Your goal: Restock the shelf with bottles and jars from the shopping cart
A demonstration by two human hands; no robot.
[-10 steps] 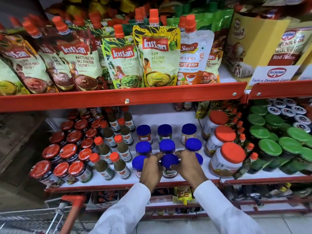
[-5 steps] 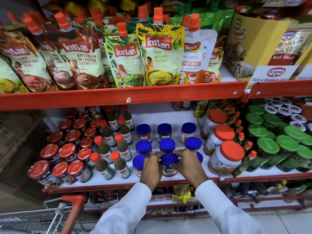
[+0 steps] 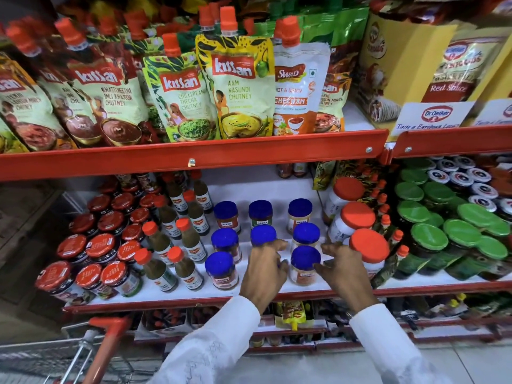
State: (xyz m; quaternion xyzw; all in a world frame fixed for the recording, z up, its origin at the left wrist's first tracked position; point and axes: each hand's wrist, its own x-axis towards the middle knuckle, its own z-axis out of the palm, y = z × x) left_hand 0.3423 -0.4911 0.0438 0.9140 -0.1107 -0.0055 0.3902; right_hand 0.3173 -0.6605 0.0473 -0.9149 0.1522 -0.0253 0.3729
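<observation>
Both hands [image 3: 264, 270] [image 3: 342, 268] flank a blue-lidded jar [image 3: 304, 266] of orange paste.

Left hand [image 3: 264, 273] covers front-middle slot of blue-lid jars; can't tell if jar sits under it. Shopping cart [image 3: 83, 353] cut by bottom-left edge, contents not visible. Labels on red-lid jars [image 3: 102, 246] too blurred to read. Lowest shelf [image 3: 291, 317] mostly hidden behind sleeves. Right-edge green-lid jars [image 3: 471, 231] motion-smeared.
</observation>
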